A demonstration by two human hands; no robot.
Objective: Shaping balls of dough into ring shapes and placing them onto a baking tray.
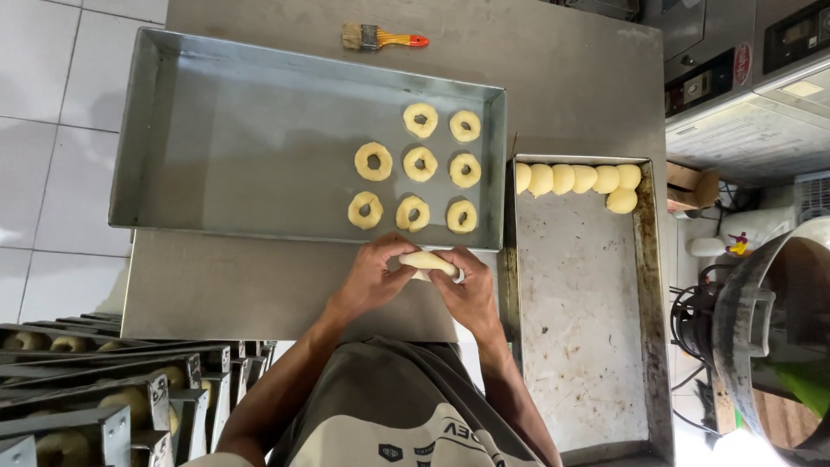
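Both my hands grip one pale piece of dough (425,259) just above the steel table's near edge. My left hand (373,275) holds its left end and my right hand (467,290) holds its right end. Right beyond them lies a large deep metal tray (216,147) with several ring-shaped dough pieces (419,163) set in rows at its right end. To my right a flat worn baking tray (579,320) carries several smooth dough balls (575,179) along its far edge.
A pastry brush (380,38) with an orange handle lies on the steel table (562,78) beyond the deep tray. Stacked loaf tins (104,398) stand at lower left. An oven (743,60) and a mixer bowl (769,311) are on the right.
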